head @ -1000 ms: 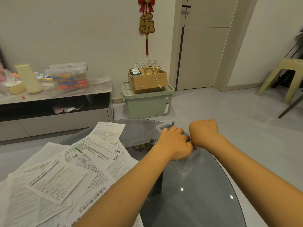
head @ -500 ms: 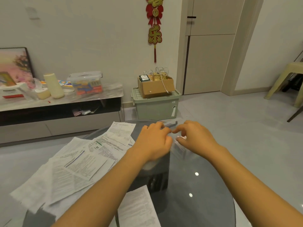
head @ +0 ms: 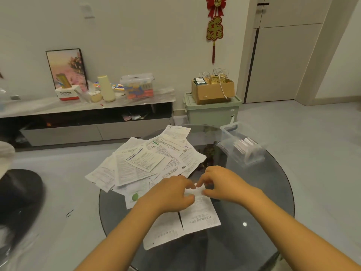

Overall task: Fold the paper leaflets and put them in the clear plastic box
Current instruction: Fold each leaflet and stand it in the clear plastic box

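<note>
Pinching the far edge of a leaflet (head: 199, 214), your two hands met over the round glass table (head: 254, 241): your left hand (head: 172, 194) had its fingers curled down onto the sheet's upper left corner, and your right hand (head: 222, 184) nipped the same edge between thumb and forefinger just beside it, so both held that one paper. That leaflet lay flat on the glass and ran back from your fingertips toward your forearms, its printed heading at the near end. A second sheet (head: 164, 229) lay partly under it, beneath your left wrist and forearm. Beyond your left hand, touching its knuckles on the far side, spread the loose pile of unfolded leaflets (head: 148, 159), overlapping one another at many angles and reaching out past the table's left rim. The clear plastic box (head: 242, 145) stood well beyond your right hand, near the table's far right edge, open at the top with several small folded papers (head: 244, 144) inside it. Farther off past both hands, on the floor by the wall, a cardboard carton (head: 213, 90) sat on a pale green storage bin (head: 213, 112), and a low cabinet (head: 88, 118) ran along the wall beyond your left hand.
</note>
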Demonstrator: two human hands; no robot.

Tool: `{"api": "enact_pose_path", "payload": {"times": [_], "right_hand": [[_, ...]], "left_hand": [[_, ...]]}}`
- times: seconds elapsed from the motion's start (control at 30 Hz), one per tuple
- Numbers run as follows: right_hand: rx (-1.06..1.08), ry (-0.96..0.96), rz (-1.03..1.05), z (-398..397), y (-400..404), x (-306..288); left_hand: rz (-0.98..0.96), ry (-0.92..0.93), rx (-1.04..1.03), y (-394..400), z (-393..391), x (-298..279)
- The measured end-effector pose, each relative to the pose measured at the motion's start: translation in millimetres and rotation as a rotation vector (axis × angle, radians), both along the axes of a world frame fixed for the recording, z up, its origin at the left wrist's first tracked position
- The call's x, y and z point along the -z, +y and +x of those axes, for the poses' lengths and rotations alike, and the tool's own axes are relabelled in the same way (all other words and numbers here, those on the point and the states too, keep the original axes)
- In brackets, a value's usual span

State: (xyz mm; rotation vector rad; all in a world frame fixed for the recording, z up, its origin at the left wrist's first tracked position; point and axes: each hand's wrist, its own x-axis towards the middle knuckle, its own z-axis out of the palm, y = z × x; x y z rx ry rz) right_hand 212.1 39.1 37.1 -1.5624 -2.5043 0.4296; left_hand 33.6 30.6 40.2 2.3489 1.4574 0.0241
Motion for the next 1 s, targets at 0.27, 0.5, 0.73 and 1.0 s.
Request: {"api": "enact_pose_path", "payload": {"times": [0.27,0.5,0.73,1.0], "right_hand": [[-0.075,-0.056,-0.2,-1.5,-7.7,17.2],[-0.142,-0.115,-0.241,6.1,-16.3,28.6],[-0.169,-0.097,-0.2,6.8,-18.9,31.4],[-0.152,-0.008,-0.122,9.4,-26.5,32.2]], "left_hand": [[-0.062,-0.004,0.09,-11.5,-19.3,32.1],[-0.061,0.067,0.131,-16.7,-16.1,38.5],[-0.046,0.068,0.134,-19.4,-16.4,41.2],[-0.078,0.021,0.152,-19.7,-19.2,42.8]]}}
